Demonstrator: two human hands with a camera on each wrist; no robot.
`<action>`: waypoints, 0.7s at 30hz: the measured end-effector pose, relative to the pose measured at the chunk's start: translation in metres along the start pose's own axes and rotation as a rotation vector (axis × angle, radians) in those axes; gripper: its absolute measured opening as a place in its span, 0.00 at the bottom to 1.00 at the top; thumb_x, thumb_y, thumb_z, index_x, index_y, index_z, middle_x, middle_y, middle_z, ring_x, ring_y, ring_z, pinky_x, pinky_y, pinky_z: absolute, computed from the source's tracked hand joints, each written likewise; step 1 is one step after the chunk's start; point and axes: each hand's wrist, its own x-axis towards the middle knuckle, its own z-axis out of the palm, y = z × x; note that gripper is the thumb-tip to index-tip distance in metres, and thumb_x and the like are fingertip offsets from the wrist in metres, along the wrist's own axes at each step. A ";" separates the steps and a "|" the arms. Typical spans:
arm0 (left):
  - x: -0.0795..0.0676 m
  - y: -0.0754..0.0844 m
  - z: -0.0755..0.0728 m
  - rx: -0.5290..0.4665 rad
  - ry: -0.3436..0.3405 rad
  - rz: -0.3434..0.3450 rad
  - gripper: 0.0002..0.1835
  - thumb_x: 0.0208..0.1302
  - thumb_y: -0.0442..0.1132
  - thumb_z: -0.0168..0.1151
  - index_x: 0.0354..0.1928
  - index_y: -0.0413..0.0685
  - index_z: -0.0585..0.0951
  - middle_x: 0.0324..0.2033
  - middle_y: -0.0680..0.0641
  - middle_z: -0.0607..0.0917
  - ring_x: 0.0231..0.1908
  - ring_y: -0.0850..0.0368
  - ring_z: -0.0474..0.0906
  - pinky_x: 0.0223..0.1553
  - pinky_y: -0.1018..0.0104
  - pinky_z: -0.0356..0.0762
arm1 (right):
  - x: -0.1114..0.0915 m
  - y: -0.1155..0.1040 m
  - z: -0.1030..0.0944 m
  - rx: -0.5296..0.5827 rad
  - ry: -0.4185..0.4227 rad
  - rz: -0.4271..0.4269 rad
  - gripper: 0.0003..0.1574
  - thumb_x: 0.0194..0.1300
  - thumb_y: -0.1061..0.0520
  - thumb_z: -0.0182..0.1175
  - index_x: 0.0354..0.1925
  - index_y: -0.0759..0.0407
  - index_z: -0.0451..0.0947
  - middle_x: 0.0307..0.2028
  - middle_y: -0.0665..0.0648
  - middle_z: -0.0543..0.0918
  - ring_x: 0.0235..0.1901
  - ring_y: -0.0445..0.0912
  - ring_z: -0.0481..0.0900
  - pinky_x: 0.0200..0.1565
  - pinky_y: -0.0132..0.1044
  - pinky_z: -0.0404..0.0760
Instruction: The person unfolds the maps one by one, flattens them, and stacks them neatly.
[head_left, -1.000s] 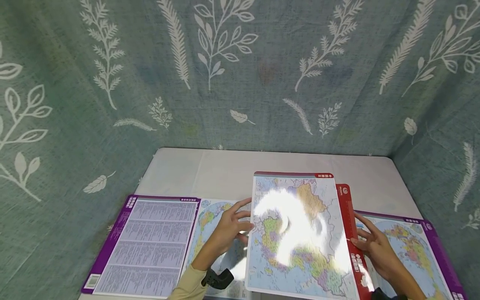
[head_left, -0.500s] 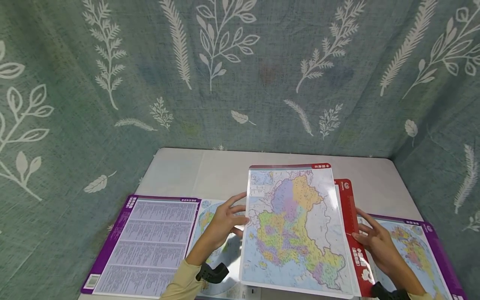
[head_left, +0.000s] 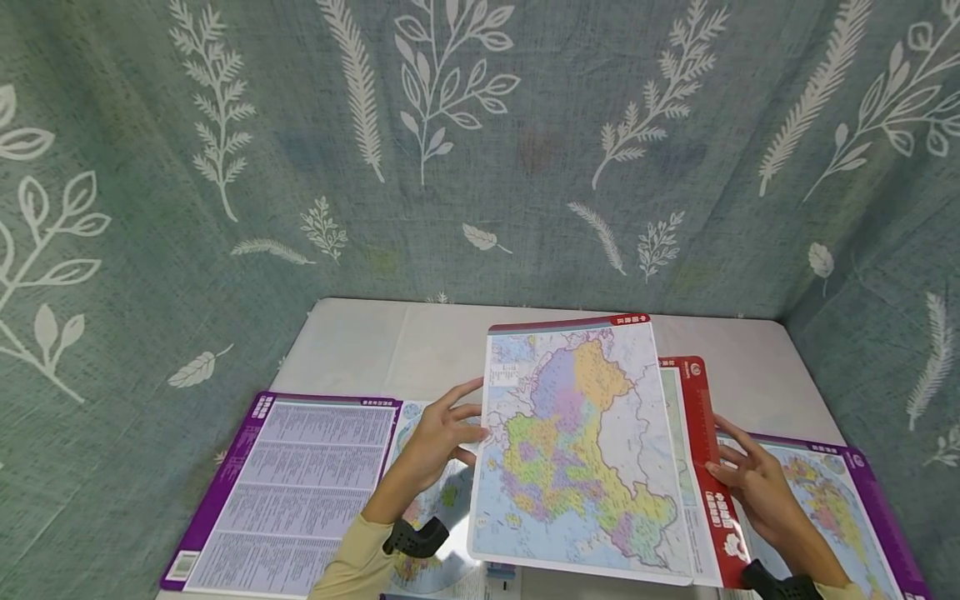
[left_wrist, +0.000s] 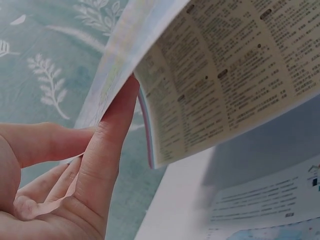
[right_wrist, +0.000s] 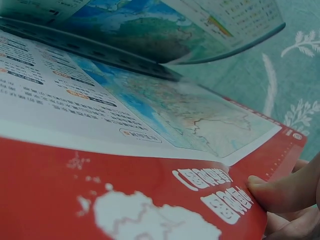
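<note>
A laminated folding map with red edges (head_left: 577, 450) is held up off the table, tilted, between both hands. My left hand (head_left: 438, 442) pinches the left edge of its front panel; in the left wrist view thumb and finger meet on the sheet, whose back (left_wrist: 220, 75) is covered in printed text. On the other side, my right hand (head_left: 761, 492) grips the red border (head_left: 716, 475), thumb on top and fingers underneath. Between the parted panels, the right wrist view shows an inner relief map (right_wrist: 190, 115). The fingertips behind the sheets are hidden.
Beneath lie purple-edged world maps, one spread at left with a text panel (head_left: 292, 492), another at right (head_left: 825, 500). The white table (head_left: 420, 350) ends at a green leaf-patterned cloth (head_left: 540, 217). A small blue object (head_left: 501, 575) is partly covered by the held map.
The front panel has moved left and upward with my left hand, away from the red border, baring a strip of the inner map. Glare on it is gone. My right hand stays nearly in place.
</note>
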 end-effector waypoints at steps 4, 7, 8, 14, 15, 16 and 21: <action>0.001 0.003 -0.004 0.004 0.011 0.001 0.39 0.57 0.25 0.62 0.69 0.57 0.62 0.56 0.34 0.70 0.35 0.51 0.80 0.19 0.69 0.80 | 0.002 -0.002 -0.001 0.002 0.009 0.009 0.46 0.65 0.68 0.55 0.74 0.50 0.46 0.46 0.41 0.82 0.39 0.48 0.84 0.37 0.46 0.84; 0.002 0.007 -0.007 0.016 0.021 -0.009 0.39 0.57 0.26 0.63 0.69 0.58 0.62 0.59 0.34 0.66 0.35 0.52 0.79 0.20 0.69 0.80 | 0.003 -0.003 -0.002 0.001 0.010 0.003 0.46 0.66 0.67 0.55 0.74 0.50 0.46 0.45 0.42 0.82 0.39 0.47 0.84 0.37 0.46 0.84; 0.002 0.008 -0.009 0.022 0.019 -0.008 0.40 0.57 0.26 0.63 0.70 0.57 0.62 0.60 0.33 0.64 0.35 0.52 0.79 0.20 0.69 0.80 | 0.004 -0.003 -0.002 -0.001 0.011 -0.002 0.46 0.66 0.67 0.55 0.74 0.50 0.46 0.45 0.42 0.82 0.39 0.47 0.84 0.38 0.46 0.84; 0.005 0.011 -0.014 0.034 -0.002 0.007 0.39 0.58 0.25 0.62 0.70 0.57 0.61 0.59 0.32 0.65 0.34 0.52 0.79 0.19 0.69 0.79 | 0.008 -0.004 -0.005 -0.025 0.036 -0.020 0.45 0.66 0.65 0.55 0.74 0.47 0.48 0.47 0.39 0.80 0.40 0.46 0.84 0.38 0.48 0.84; 0.005 0.012 -0.015 0.034 -0.004 0.008 0.39 0.58 0.25 0.62 0.70 0.57 0.61 0.58 0.32 0.65 0.34 0.52 0.79 0.19 0.69 0.79 | 0.009 -0.004 -0.006 -0.028 0.038 -0.024 0.45 0.66 0.65 0.55 0.74 0.47 0.48 0.47 0.39 0.80 0.40 0.46 0.84 0.38 0.48 0.84; 0.005 0.013 -0.015 0.037 -0.003 0.010 0.39 0.58 0.25 0.62 0.70 0.57 0.61 0.58 0.33 0.66 0.34 0.52 0.79 0.19 0.69 0.79 | 0.009 -0.005 -0.006 -0.032 0.041 -0.030 0.45 0.66 0.65 0.55 0.74 0.47 0.49 0.47 0.39 0.80 0.39 0.46 0.84 0.38 0.48 0.84; 0.007 0.019 -0.017 0.028 0.013 0.025 0.39 0.58 0.25 0.62 0.69 0.57 0.62 0.55 0.33 0.69 0.33 0.53 0.80 0.19 0.68 0.80 | 0.013 -0.008 -0.007 -0.016 0.036 -0.044 0.43 0.67 0.65 0.54 0.74 0.48 0.49 0.46 0.41 0.81 0.39 0.46 0.84 0.37 0.48 0.84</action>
